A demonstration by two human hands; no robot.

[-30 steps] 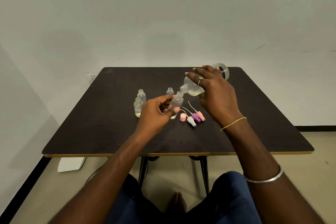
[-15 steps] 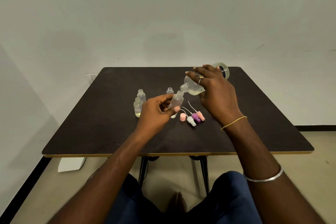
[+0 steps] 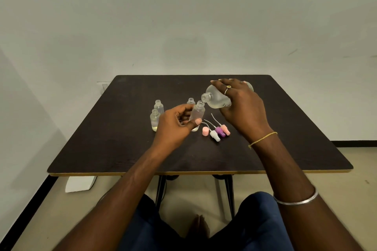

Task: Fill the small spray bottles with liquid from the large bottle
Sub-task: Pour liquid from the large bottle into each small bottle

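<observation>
My right hand (image 3: pixel 242 108) grips the large frosted bottle (image 3: pixel 216 98) from above and holds it tipped left, its open mouth just over the neck of a small clear spray bottle (image 3: pixel 197 112). My left hand (image 3: pixel 175 122) holds that small bottle tilted above the dark table (image 3: pixel 122 149). Two uncapped small bottles (image 3: pixel 157 116) stand to the left with pale liquid in them, and a third (image 3: pixel 191 100) stands behind my left hand. Another small bottle is partly hidden under my left thumb.
Several spray caps with dip tubes lie between my hands: pink (image 3: pixel 205 131), white (image 3: pixel 214 135), purple (image 3: pixel 220 131) and peach (image 3: pixel 225 129). The wall stands close behind the table. A white object (image 3: pixel 80 184) lies on the floor at the left.
The large bottle's mouth has lifted slightly away from the small bottle's neck. Both hands have stayed almost in place.
</observation>
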